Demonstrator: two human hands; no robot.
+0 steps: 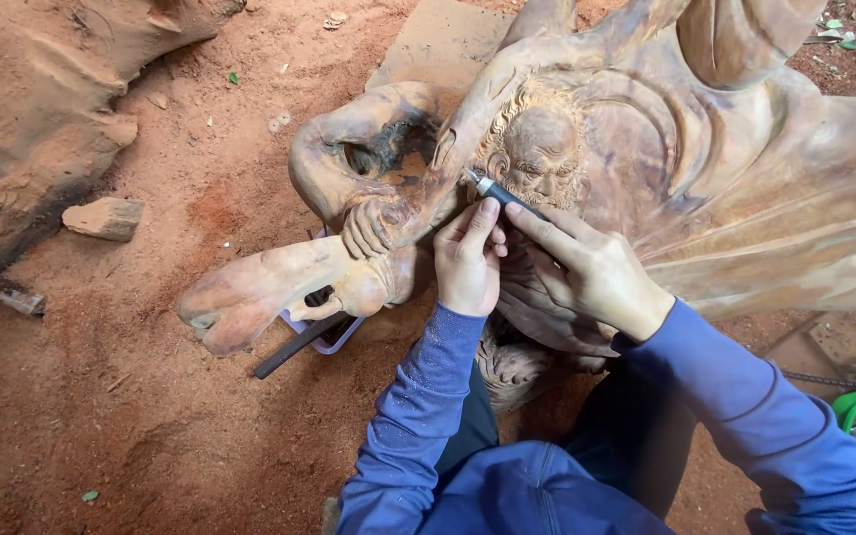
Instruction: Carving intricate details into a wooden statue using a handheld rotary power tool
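Far left of the large reddish-brown carved wooden sculpture [705, 168], a pale squarish wood offcut [103, 218] on red dusty ground [151, 416]; under its lower-left limb, a lilac plastic tray [324, 337]; at its carved bearded face [539, 154], left hand [468, 260] bracing with thumb on a slim grey-handled carving tool [502, 193]; just right, right hand [587, 272] clamped around that tool, tip touching the face.
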